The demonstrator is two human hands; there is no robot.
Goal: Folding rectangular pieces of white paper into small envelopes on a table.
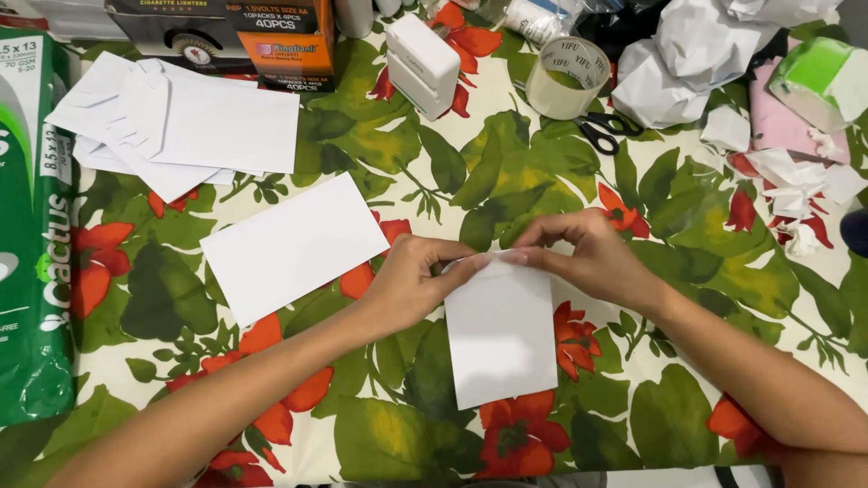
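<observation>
Both grips, left hand (409,285) and right hand (588,253), pinched on the top edge of a white envelope (500,339) flat on the floral counter (687,398).

Both bare forearms are reaching in from the bottom edge and angling toward each other, so that the two hands are meeting just above the top edge of the white paper (500,334). The left hand (409,282) is lying palm down with its wrist nearly straight, its thumb and forefinger stretching rightward and pinching together at that top edge. The right hand (586,253) is arching over from the other side, wrist bent slightly, its fingers (542,237) curling down and its thumb pressing underneath them in a pinch. The fingertips of both hands are touching one another at the paper's upper left corner.
</observation>
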